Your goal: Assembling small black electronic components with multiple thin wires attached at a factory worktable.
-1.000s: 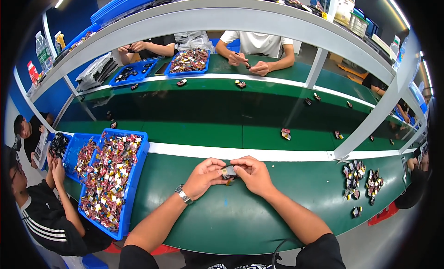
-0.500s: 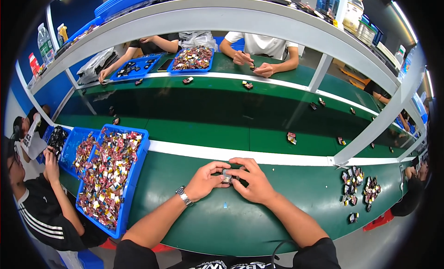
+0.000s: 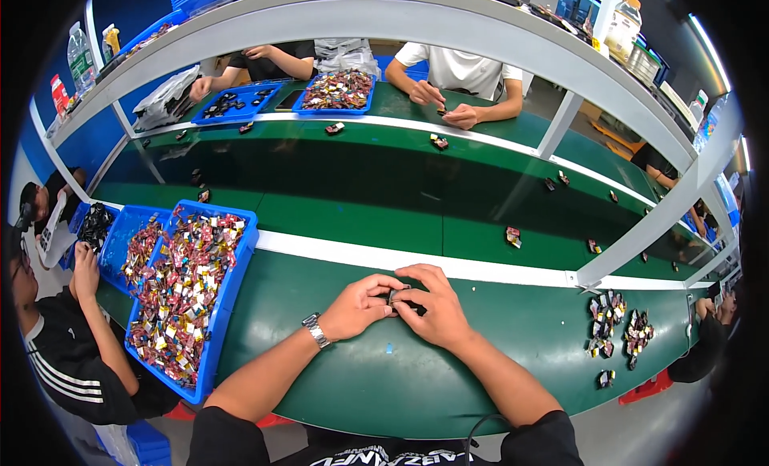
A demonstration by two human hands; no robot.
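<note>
My left hand (image 3: 360, 310) and my right hand (image 3: 439, 312) meet over the green table (image 3: 320, 386). Between their fingertips they pinch a small dark electronic part (image 3: 393, 299), mostly covered by fingers, so its exact kind cannot be told. Both hands are closed on it, with thumbs and forefingers nearly touching around it. A metal-band watch (image 3: 316, 330) circles my left wrist. On the table below the hands lies a tiny blue scrap (image 3: 389, 349).
Left of me, a blue tray (image 3: 225, 306) is heaped with small wired parts. Several assembled pieces (image 3: 606, 322) lie in clusters at right. Ahead, a green conveyor belt (image 3: 360, 218) carries scattered pieces beneath a grey shelf frame (image 3: 400, 7). Co-workers sit opposite and at left.
The part between my fingers now shows a dark side instead of a lighter grey one, and my fingers have shifted around it. Pieces on the belt appear slightly further right.
</note>
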